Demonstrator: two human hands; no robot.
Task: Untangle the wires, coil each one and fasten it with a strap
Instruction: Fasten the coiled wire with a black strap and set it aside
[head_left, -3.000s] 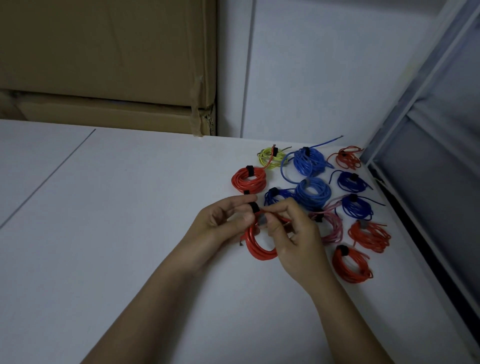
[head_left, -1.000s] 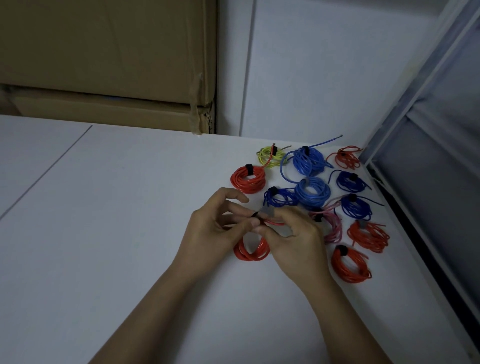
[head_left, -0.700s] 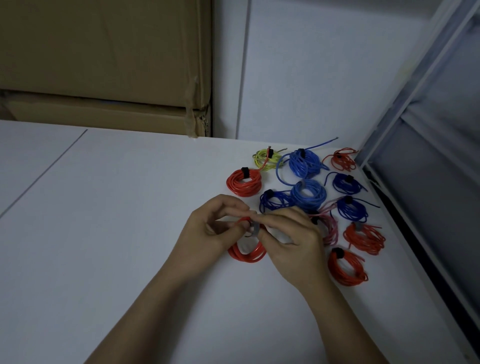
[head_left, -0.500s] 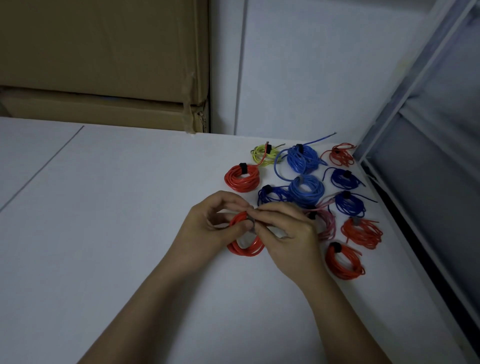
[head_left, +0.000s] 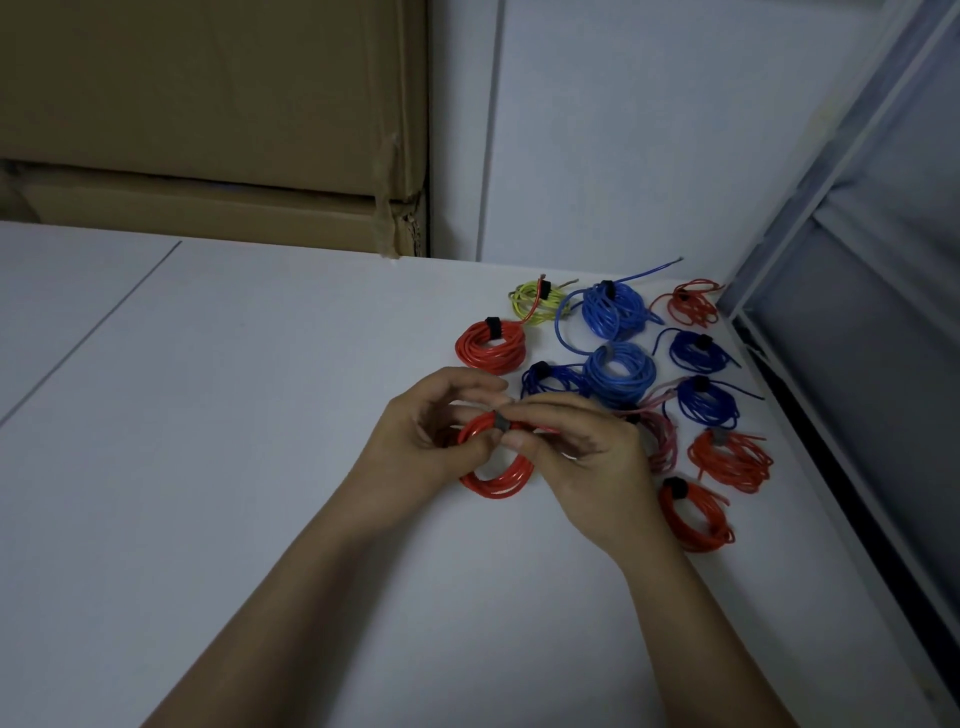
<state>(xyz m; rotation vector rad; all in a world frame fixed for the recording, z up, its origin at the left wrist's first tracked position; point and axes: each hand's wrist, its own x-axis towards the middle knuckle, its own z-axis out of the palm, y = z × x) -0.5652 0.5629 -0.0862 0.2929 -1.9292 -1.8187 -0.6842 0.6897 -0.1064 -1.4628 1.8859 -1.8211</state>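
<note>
Fingertips of both hands, left hand (head_left: 415, 447) and right hand (head_left: 587, 467), pinch the dark strap (head_left: 501, 421) atop a red coil (head_left: 493, 467) near the table's (head_left: 208, 467) right edge, beside finished bundles (head_left: 618, 364). Light, springy wire; best held at the strap.
</note>
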